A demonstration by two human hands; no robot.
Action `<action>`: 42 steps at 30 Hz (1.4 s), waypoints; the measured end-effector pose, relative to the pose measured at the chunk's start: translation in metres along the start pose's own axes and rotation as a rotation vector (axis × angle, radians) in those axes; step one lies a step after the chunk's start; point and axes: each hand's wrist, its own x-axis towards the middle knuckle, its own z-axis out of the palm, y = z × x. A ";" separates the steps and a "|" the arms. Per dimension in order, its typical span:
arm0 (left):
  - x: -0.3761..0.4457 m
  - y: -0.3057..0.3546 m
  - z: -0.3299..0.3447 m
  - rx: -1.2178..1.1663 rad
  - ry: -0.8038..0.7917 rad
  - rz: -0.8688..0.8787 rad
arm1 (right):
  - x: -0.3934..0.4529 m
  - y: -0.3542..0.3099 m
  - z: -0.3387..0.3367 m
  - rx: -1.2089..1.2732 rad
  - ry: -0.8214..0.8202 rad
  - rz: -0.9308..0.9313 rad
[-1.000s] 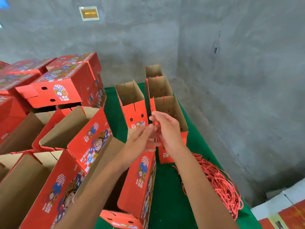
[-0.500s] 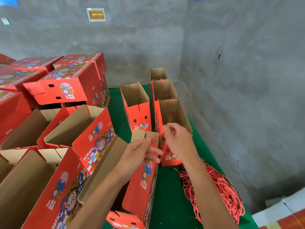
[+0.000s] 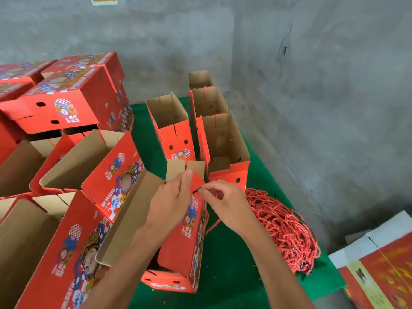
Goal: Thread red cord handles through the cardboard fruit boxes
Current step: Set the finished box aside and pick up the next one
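Red printed box (image 3: 189, 237), one of three upright boxes nearby; left hand (image 3: 171, 204) grips its flap, right hand (image 3: 225, 206) pinches one cord (image 3: 211, 226).

Surroundings: bare concrete corner, green-covered table.
Grey concrete walls (image 3: 323, 108) meet behind the green table (image 3: 225, 259). A small framed plaque (image 3: 103, 0) hangs high on the far wall, partly cut off by the frame edge.
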 end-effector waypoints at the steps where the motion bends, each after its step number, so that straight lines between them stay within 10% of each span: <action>1: -0.001 -0.010 0.001 0.087 0.069 0.024 | -0.005 0.012 0.001 0.000 0.057 0.025; 8: -0.016 -0.051 0.012 -0.421 -0.247 -0.711 | -0.046 0.087 0.038 -0.043 0.081 0.334; 14: -0.021 -0.061 -0.001 -0.633 -0.412 -0.913 | -0.079 0.102 0.075 0.180 0.049 0.437; 22: -0.021 -0.073 -0.028 -0.771 -0.449 -0.990 | -0.090 0.081 0.100 0.615 0.131 0.513; 42: -0.023 -0.084 -0.022 -0.776 -0.428 -1.007 | -0.091 0.081 0.122 0.603 0.215 0.501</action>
